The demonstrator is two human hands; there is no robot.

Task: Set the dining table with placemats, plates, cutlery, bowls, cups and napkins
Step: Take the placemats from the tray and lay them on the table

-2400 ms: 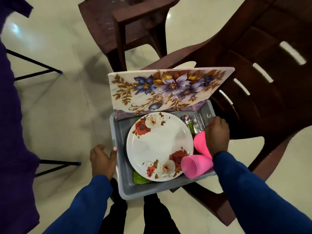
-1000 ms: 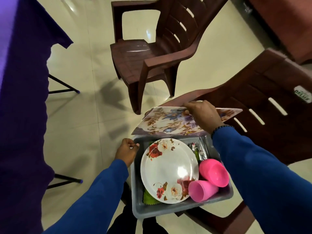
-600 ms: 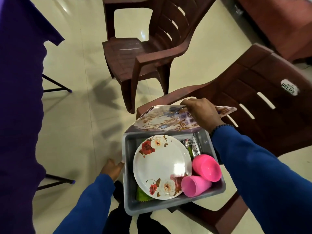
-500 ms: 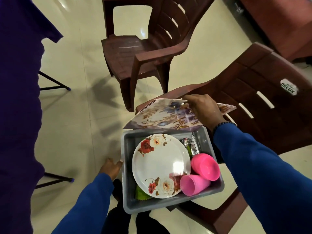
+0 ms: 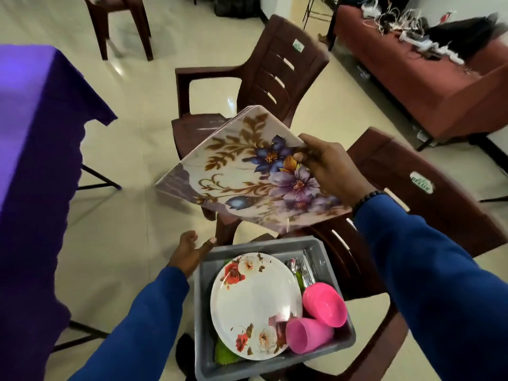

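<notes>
Since 0.5 s ago, right hand (image 5: 328, 169) lifted the placemats (image 5: 247, 174) clear above grey tub (image 5: 275, 365), gripping their edge at frame centre. Left hand (image 5: 189, 254) rests relaxed at tub's upper-left corner. Tub w/ plate (image 5: 254, 301), pink cups (image 5: 316, 317) sits on brown chair (image 5: 428, 204); purple table (image 5: 33, 133) at left.

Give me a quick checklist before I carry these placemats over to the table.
1. Placemats gripped by right hand: ok.
2. Placemats lifted out of the bin: ok.
3. Left hand steadying bin edge: ok, touching it.
4. Plate and pink cups lying in the bin: ok.
5. How many mats are in the stack: cannot tell.
6. Table ready for mats: cannot tell, only a corner shows.
</notes>
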